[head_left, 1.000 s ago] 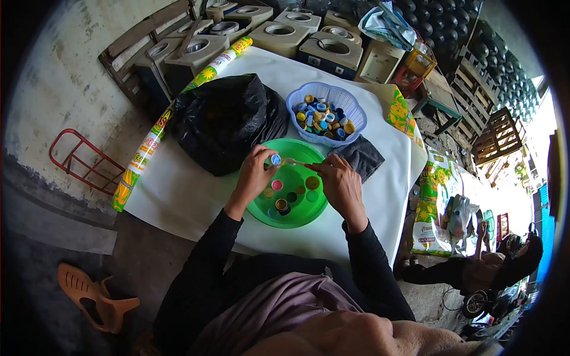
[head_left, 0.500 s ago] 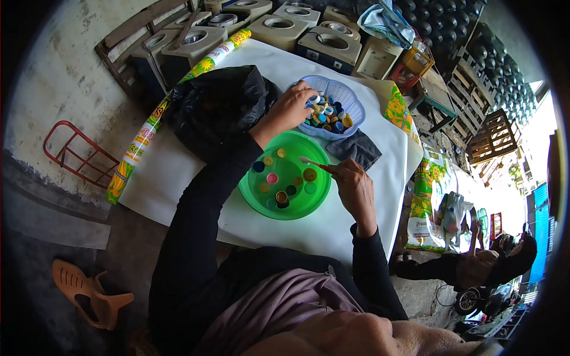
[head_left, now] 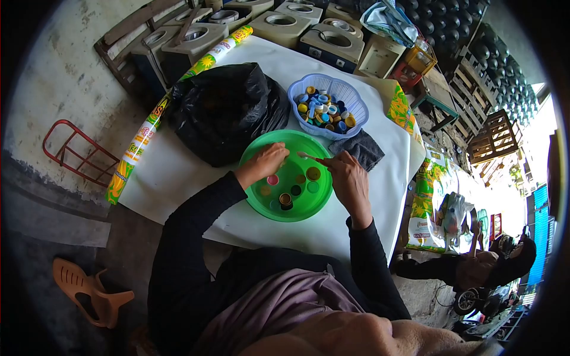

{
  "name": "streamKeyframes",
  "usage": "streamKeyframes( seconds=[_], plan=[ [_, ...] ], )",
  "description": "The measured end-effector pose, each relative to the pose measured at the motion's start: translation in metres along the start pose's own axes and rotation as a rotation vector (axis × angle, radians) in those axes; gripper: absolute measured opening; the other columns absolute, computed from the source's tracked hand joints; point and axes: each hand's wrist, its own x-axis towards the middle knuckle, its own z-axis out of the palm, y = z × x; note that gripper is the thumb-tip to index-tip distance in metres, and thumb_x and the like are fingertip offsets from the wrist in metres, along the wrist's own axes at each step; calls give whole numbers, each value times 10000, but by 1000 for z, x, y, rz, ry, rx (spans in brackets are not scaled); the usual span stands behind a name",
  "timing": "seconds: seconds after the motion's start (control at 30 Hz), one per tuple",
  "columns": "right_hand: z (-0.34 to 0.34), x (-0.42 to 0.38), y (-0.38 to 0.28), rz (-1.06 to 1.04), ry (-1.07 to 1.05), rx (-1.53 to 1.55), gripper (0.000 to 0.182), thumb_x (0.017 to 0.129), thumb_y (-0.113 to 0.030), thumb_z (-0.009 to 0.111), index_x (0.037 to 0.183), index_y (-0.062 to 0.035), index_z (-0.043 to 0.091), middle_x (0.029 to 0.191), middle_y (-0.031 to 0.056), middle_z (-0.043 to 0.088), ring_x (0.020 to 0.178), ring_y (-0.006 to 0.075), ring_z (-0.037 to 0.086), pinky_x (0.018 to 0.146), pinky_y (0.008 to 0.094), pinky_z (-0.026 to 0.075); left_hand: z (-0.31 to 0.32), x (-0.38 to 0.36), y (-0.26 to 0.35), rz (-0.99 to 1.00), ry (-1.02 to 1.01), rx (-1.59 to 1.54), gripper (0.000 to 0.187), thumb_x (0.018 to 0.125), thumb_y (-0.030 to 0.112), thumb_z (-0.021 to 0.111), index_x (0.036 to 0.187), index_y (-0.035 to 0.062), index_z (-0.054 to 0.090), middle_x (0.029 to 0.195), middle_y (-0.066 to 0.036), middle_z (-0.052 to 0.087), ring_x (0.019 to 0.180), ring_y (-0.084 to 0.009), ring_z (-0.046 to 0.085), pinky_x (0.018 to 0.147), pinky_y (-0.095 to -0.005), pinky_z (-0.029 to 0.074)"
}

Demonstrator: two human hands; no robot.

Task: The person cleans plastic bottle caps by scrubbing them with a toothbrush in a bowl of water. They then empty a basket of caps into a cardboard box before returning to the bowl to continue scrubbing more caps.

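Over the green bowl (head_left: pixel 256 204), the left hand (head_left: pixel 264 163) bends down, fingers curled together. The right hand (head_left: pixel 347 178) pinches a small stick (head_left: pixel 306 156).

Long black sleeves, mauve garment

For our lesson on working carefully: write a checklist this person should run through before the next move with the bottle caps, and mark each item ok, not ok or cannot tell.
1. Left hand is over the green bowl: ok.
2. Left hand holds a cap: cannot tell, the fingers curl down and hide it.
3. Right hand has the thin tool gripped, tip pointing over the bowl: ok.
4. Loose caps lie inside the bowl, none on the white sheet: ok.
5. Blue basket of caps stands upright just beyond the bowl: ok.
6. Black bag lies clear of the bowl: not ok, it lies against the rim.
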Motion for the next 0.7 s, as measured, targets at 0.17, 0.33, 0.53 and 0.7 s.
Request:
streamKeyframes(
  seconds=[0.17,0.33,0.53,0.7],
  plan=[
    [14,-5,2,-29,-75,-77,204,867,-96,675,1011,-184,792,892,30,637,858,237,655,679,372,523,-36,2,25,-207,5,-84,300,741,35,775,1007,17,637,999,-149,632,984,-325,639,885,-409,509],
    [7,-3,-17,-51,-9,111,201,877,-112,680,1033,-182,787,891,26,642,844,243,649,675,376,520,-56,2,43,-436,42,-404,218,746,42,783,917,8,652,898,-121,672,843,-251,706,801,-370,555],
    [7,-4,-21,-50,13,146,224,873,-84,656,1023,-186,788,912,25,650,818,240,633,658,376,519,-40,-11,40,-567,179,-764,298,774,7,761,1043,-13,634,900,-105,712,860,-165,721,750,-286,564],
    [20,-3,-14,-93,84,-61,251,857,-78,678,1054,-189,786,894,22,637,846,234,641,675,376,518,-48,-14,49,-616,232,-657,283,796,-25,724,1064,-6,632,871,-104,706,845,-170,719,748,-300,567]
  ],
)
